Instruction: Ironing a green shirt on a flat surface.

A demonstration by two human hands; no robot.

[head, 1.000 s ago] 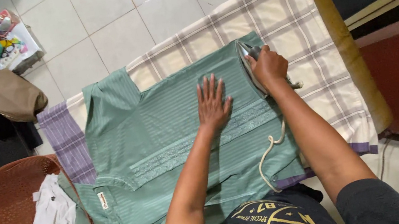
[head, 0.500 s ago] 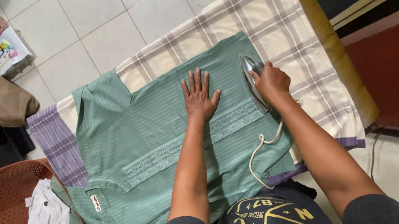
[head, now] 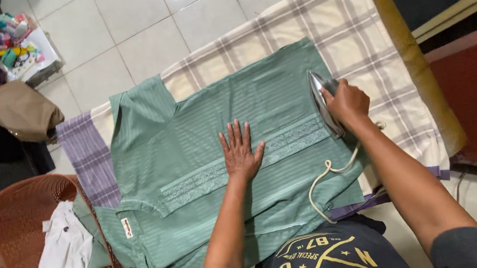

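My right hand (head: pixel 345 103) has its fingers (head: pixel 331 100) wrapped tight around the handle of the iron (head: pixel 324 103), which sits on the right side of the green shirt (head: pixel 217 118), its metal body tilted toward me so I see the shiny side. I grip from above because that lets me press down and steer at once. Its white cord (head: pixel 326 185) loops off the back of the iron toward my body, lying loosely over the lower part of the shirt, clear of the part the iron sits on.

My left hand (head: pixel 240 153) holds nothing: the fingers (head: pixel 232 134) are spread wide and flat on the middle of the shirt, just at the patterned band (head: pixel 243 164) that runs across it. Spreading them pins the cloth so it cannot bunch or slide, and keeps that hand well apart from the hot metal.

The shirt lies opened out, collar end to my left, one short sleeve (head: pixel 139 108) pointing away from me. Under it is a checked cloth (head: pixel 347 15) covering the table, which I judge serves as padding.

To my left stands a reddish plastic basket (head: pixel 9 215) with a white garment (head: pixel 63 254) in it, near enough to reach. Beyond is the tiled floor (head: pixel 137 16), with a tan bag (head: pixel 24 110) and some small colourful things (head: pixel 14 45) farther off.
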